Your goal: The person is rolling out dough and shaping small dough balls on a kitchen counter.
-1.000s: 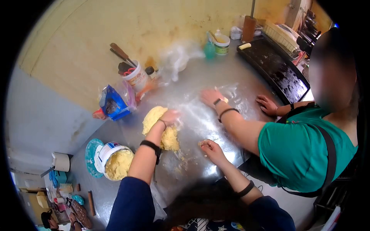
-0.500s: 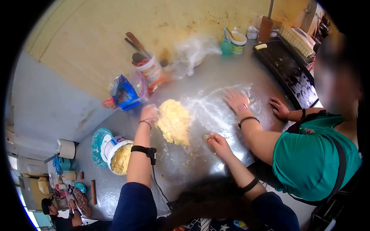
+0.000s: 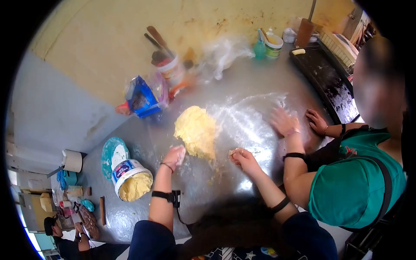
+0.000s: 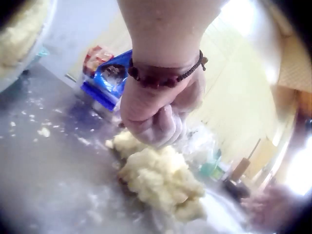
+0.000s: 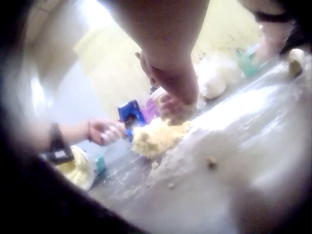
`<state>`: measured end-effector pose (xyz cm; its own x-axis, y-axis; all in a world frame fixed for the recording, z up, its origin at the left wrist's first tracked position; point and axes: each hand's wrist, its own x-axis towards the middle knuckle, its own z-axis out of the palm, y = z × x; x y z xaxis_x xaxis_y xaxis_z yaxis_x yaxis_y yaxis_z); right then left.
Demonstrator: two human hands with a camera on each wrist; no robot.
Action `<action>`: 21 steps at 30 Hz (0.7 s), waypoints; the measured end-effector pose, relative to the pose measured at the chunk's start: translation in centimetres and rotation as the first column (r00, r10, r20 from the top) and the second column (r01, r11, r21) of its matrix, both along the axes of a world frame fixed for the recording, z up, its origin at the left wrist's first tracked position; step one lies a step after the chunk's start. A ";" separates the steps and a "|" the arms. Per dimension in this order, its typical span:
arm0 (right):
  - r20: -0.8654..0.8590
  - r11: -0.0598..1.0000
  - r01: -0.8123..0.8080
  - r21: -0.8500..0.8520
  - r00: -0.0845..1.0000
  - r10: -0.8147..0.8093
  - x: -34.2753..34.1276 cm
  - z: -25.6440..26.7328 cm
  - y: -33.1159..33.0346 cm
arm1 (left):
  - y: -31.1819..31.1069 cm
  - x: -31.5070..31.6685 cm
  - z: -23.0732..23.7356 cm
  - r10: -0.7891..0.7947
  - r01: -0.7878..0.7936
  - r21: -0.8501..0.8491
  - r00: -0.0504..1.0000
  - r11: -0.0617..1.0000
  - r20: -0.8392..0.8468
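Note:
A rough mound of pale yellow dough lies on the metal table in front of me. My left hand, dusted white, is beside the dough's near left edge. Its fingers are curled in the left wrist view, with nothing seen in them, and the dough shows just beyond. To the right of the mound, my right hand pinches a small piece of dough between thumb and fingers. At the left, a tilted white tub holds more of the yellow mass, with a teal lid behind it.
Another person in a green shirt stands at my right, a blurred hand over the floured tabletop. A blue bag, a container of tools and a plastic bag line the wall. A black tray lies far right.
My left hand has come off the dough, passed to its left side and drawn back nearer me. The stretched dough now sits as one mound. The other person's hand has shifted right.

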<state>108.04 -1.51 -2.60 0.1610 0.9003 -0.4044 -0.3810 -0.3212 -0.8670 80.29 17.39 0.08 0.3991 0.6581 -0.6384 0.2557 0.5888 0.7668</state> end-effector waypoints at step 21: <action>-0.028 1.000 0.012 0.018 1.000 -0.011 0.2 0.3 -0.7 | 10.4 31.0 1.9 -0.249 0.399 0.727 0.917 0.559 -0.312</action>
<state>108.22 -2.23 -2.30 0.1603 0.9056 -0.3926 -0.4091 -0.3010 -0.8614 111.26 27.82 1.99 0.6327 0.7735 -0.0365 0.4644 -0.3413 0.8172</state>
